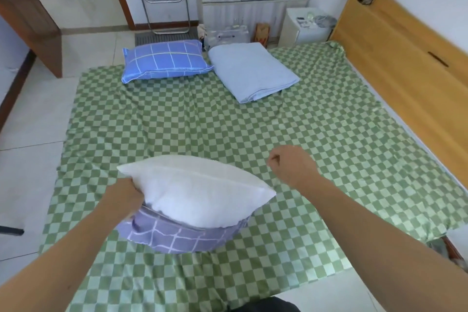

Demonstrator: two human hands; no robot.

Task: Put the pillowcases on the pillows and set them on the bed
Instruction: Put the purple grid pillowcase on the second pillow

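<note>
One cased pillow (166, 61) beside folded blanket (253, 71)

Both bare forearms reach forward from the lower corners. The left hand (126, 196) is clenched, its fingers hidden in what it grips, knuckles turned rightward. The right hand (291, 164) is farther forward, held free, fingers curled into a loose fist, wrist bent slightly leftward.

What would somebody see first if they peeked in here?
Probably the plump white pillow, half stuffed into a purple grid-patterned pillowcase near the front of the green checked bedsheet, gripped by the left hand. Then the finished blue grid-patterned pillow at the bed's far edge.
</note>
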